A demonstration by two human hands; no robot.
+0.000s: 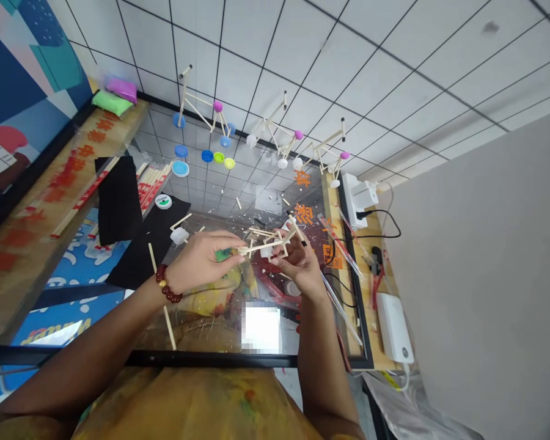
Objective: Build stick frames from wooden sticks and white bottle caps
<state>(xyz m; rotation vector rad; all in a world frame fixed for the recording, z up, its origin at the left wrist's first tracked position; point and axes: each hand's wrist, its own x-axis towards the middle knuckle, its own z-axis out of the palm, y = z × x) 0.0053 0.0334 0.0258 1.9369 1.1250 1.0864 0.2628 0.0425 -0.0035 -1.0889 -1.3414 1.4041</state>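
Note:
Above the glass table top, both hands hold a small bicycle-like frame of wooden sticks (266, 247). My left hand (208, 261) pinches its left end between thumb and fingers. My right hand (301, 264) is closed round the other end, where an upright stick carries a black-tipped crossbar. A white cap (266, 250) shows on the frame near the right fingers. Left of the left hand lies a white piece (179, 236) with thin sticks. One long wooden stick (168, 324) passes beneath my left wrist.
Several similar stick models with coloured caps, including one model (206, 110), stand along the back edge. Loose blue and yellow caps (207, 156), black cloth (119, 201) and red-wrapped stick packs (152, 186) lie left. A power strip (355, 198) and cables lie right.

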